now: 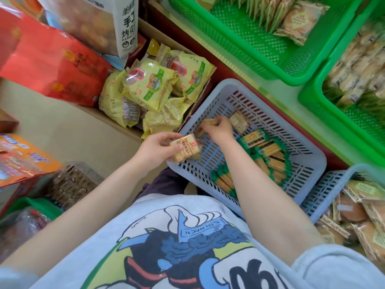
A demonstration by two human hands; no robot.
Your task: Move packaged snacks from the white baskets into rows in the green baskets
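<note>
A white slotted basket (277, 113) sits in front of me with green-edged cracker packs (268, 151) lying in it. My left hand (154, 151) grips a small stack of tan cracker packs (184, 150) over the basket's near-left rim. My right hand (218, 128) reaches into the basket and pinches another tan pack (210, 122). One more tan pack (239, 122) lies just beyond that hand. A green basket (250, 46) up ahead holds a row of upright packs (275, 15). A second green basket (310, 101) at the right is full of packs.
A cardboard box of yellow snack bags (154, 90) stands left of the white basket. Red and orange cartons (50, 65) crowd the left side. A second white basket (325, 192) with brown snack packs (364, 217) sits at the lower right.
</note>
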